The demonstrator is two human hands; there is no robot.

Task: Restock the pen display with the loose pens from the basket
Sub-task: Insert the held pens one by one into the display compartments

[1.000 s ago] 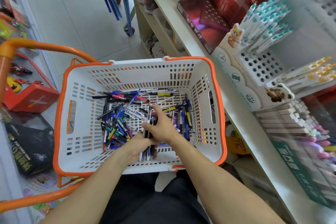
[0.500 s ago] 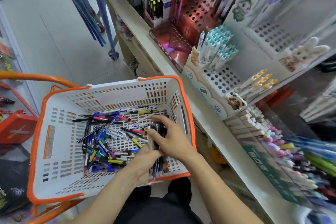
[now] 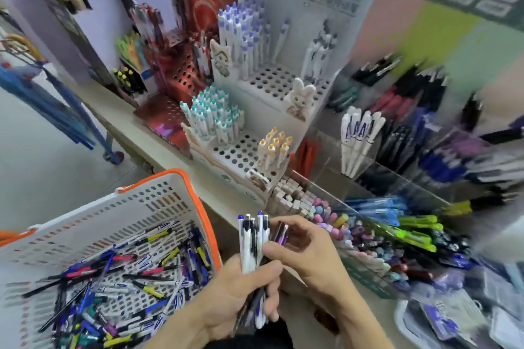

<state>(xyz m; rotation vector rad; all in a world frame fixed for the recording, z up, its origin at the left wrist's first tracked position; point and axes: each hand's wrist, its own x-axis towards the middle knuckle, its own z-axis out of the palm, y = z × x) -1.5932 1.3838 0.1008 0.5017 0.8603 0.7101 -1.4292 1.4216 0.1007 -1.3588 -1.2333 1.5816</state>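
Gripping a bundle of white-barrelled pens (image 3: 253,238) upright, the left hand (image 3: 241,289) steadies them while the right hand (image 3: 304,252) pinches some, sorting before slotting into the far white perforated pen display (image 3: 241,150); the white orange-rimmed plastic basket (image 3: 158,195) sits left.

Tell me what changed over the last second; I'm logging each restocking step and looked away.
Both hands came up out of the basket carrying a bundle of pens, now held upright beside it, in front of the shelf. The left hand grips the bundle low; the right hand has its fingers on the upper part. The view swung up toward the pen display. The loose pens stayed in the basket.
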